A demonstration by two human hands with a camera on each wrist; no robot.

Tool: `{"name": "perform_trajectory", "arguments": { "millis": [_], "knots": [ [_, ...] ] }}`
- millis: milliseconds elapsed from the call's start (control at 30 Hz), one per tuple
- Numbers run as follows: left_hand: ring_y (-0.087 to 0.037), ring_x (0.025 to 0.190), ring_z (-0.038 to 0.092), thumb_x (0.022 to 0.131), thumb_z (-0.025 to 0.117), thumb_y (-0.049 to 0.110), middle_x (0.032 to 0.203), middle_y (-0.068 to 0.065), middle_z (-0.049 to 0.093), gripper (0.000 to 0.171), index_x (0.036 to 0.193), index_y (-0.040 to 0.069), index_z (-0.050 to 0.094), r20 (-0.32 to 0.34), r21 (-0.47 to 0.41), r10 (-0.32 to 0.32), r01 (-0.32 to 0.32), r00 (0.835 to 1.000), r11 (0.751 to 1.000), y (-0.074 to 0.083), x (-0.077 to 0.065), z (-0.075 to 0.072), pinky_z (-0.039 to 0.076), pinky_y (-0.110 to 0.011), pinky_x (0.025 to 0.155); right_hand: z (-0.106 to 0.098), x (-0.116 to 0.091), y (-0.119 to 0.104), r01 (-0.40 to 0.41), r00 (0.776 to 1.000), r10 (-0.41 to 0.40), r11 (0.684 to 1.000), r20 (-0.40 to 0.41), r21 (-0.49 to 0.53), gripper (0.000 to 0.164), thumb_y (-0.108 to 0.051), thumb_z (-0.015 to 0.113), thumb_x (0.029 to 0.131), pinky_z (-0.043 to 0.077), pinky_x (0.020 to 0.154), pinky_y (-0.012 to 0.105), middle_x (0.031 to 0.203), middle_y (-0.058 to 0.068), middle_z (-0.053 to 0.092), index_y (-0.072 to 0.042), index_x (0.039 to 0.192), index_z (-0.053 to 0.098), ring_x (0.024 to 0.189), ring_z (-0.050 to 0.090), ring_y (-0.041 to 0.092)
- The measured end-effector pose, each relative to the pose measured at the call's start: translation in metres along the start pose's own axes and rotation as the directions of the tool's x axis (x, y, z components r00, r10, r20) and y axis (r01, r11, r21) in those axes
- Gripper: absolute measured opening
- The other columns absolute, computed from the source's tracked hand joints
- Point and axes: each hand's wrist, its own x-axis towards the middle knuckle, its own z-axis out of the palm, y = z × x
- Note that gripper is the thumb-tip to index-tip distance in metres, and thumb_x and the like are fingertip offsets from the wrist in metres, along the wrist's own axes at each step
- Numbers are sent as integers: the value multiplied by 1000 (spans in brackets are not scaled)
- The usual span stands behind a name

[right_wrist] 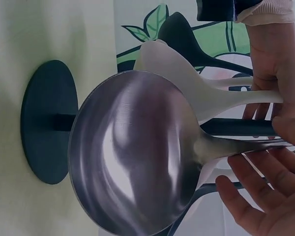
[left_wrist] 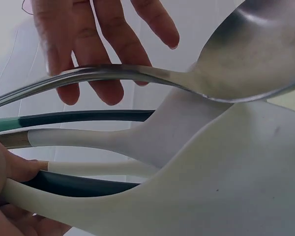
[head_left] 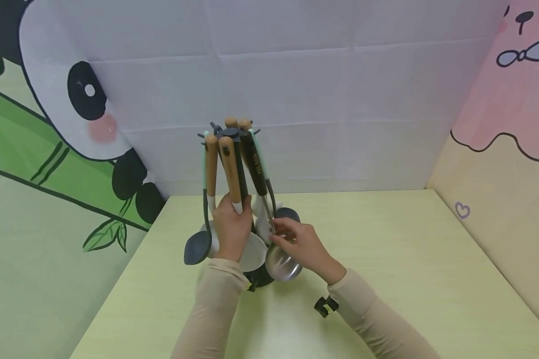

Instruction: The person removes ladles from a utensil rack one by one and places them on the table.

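Gripping stand pole (right_wrist: 236, 127) (L hand (head_left: 233, 229)), steel ladle (right_wrist: 132, 152) (R hand (head_left: 303, 244)); base (right_wrist: 48, 123) clear only in R-wrist cam

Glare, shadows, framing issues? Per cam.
Head: soft shadows on the tabletop near the sleeves, with a pale bright patch between them. Right wrist: bright streaky reflections in the steel ladle bowl; image turned sideways. Left wrist: also sideways, milder sheen on that bowl, which the right edge crops.
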Motion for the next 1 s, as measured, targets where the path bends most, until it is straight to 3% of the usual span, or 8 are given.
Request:
{"name": "perform_trajectory", "arguments": {
  "millis": [500, 1000],
  "knots": [
    [-43, 77, 67, 87, 72, 6, 81, -23, 69, 16, 89, -8, 65, 5, 33, -18, 18, 1000, 999, -2, -3, 0, 51, -55, 67, 8, -1, 2, 11, 1000, -11, 999, 1, 38, 17, -3, 67, 93, 57, 79, 29, 100, 11, 74, 3, 108, 66, 87, 73, 24],
    [-43, 76, 67, 84, 73, 1, 79, -22, 68, 13, 87, -8, 65, 23, -16, -3, 4, 1000, 1000, 7, -7, 2, 52, -56, 68, 5, -12, -1, 85, 996, -85, 996, -38, -11, 14, 4, 61, 93, 58, 78, 31, 98, 14, 73, 5, 108, 62, 88, 73, 25]
  ]
}}
